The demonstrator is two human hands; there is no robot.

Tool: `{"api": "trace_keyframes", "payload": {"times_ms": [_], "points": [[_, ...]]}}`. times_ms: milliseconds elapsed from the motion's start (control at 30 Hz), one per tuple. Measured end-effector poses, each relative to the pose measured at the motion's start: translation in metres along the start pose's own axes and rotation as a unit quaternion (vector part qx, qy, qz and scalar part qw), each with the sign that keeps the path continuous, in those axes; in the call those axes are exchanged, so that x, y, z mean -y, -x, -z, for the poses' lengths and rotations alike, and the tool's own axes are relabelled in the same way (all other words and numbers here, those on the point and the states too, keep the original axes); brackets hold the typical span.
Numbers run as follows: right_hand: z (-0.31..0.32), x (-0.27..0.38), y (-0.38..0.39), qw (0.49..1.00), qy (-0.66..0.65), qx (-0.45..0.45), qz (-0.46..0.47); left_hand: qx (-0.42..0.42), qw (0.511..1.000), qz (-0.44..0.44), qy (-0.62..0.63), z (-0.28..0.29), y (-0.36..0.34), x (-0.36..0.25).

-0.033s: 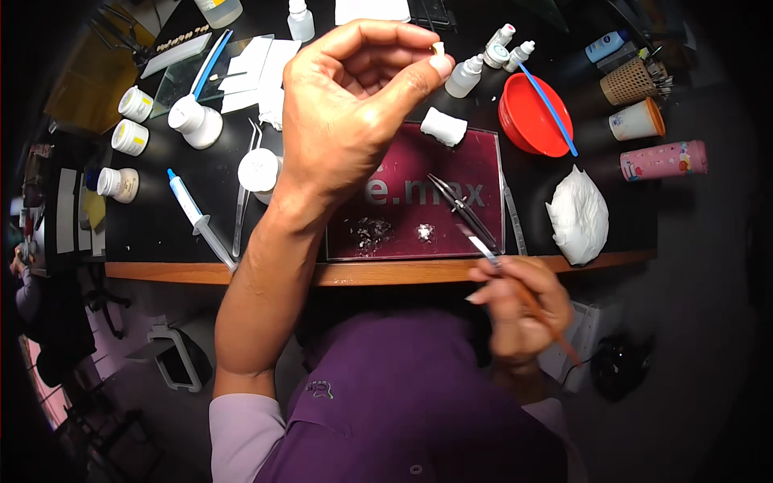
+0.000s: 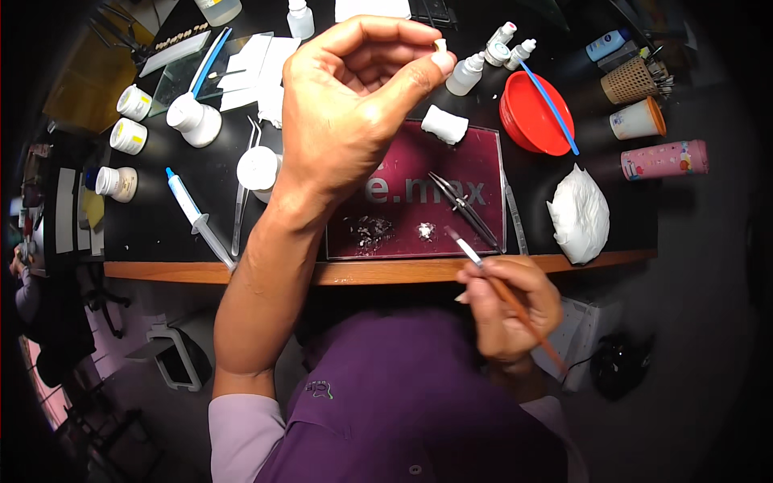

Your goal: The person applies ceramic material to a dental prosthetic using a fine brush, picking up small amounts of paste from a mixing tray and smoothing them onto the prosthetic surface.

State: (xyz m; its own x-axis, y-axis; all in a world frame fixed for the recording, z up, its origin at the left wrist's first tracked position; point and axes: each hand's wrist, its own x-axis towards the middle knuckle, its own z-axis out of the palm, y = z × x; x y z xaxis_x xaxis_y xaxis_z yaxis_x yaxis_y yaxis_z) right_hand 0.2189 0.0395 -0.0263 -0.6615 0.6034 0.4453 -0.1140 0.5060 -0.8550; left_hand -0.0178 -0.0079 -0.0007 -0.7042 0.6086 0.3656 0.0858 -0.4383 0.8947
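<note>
If the maroon panel [image 2: 477,151] is the dial's centre and twelve lies straight ahead of the person, a blue-tipped syringe [image 2: 191,208] rests at nine o'clock on the black tabletop [image 2: 149,229]. Between the two stands a white lidded pot [image 2: 257,167], and over it to the right rises the left hand [image 2: 346,105], whose thumb and forefinger pinch a tiny cream-coloured piece [image 2: 440,45] up at twelve (the fingertips cover part of it, so its shape is unclear). That grip has barely moved since a moment ago. On the panel, greyish scraps [image 2: 372,232] spread toward seven, a small white mound [image 2: 426,231] sits at six, and dark tweezers [image 2: 471,216] lie at four, unheld. What has changed is the brush [image 2: 506,295]: pinched in the right hand [image 2: 515,318] at five, it has shifted leftward, and its tip is now near the mound on its three o'clock side, though apart. I take this as a pause around loading the brush, with the piece kept ready; whether the bristles carry anything, I cannot tell. Farther right, a red bowl [image 2: 522,133] stands at two.
</note>
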Motion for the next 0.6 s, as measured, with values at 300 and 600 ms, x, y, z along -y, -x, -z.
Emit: {"api": "trace_keyframes", "payload": {"times_ms": [300, 600], "points": [[-0.017, -0.025, 0.001, 1.000, 0.011, 0.002, 0.012, 0.005, 1.000, -0.005, 0.010, 0.001, 0.001, 0.004], [-0.018, -0.028, -0.001, 0.999, 0.051, -0.001, 0.018, 0.010, 0.998, 0.006, 0.067, -0.001, 0.003, 0.007]]}}
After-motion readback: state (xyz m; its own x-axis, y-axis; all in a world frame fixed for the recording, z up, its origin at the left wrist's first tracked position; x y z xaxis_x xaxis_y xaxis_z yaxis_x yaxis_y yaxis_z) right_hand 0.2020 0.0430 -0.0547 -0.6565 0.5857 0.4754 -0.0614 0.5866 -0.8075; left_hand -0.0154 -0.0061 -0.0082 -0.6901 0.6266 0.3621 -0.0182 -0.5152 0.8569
